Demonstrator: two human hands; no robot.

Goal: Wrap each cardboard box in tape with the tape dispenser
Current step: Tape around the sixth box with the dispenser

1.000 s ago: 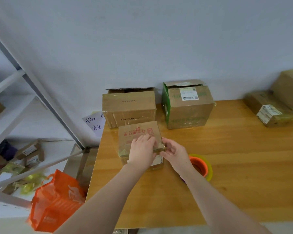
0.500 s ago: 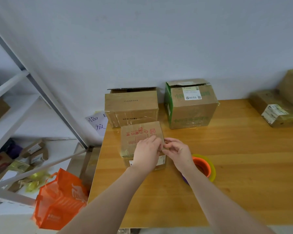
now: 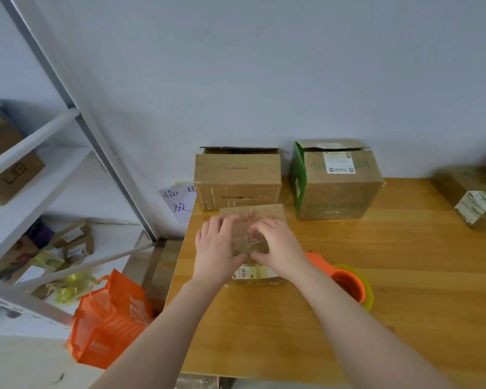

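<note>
Left hand [image 3: 216, 245] and right hand [image 3: 281, 247] press flat on the small box [image 3: 267, 211], dispenser [image 3: 348, 284] beside the right wrist, plain box [image 3: 237, 178] and green box [image 3: 337, 189] behind, on a wooden table [image 3: 404, 262] against a white wall [image 3: 264, 80].

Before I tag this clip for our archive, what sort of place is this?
Probably a small parcel packing or storage room: labelled cardboard boxes on a wooden table, an orange tape dispenser, and metal shelving holding more parcels.
</note>
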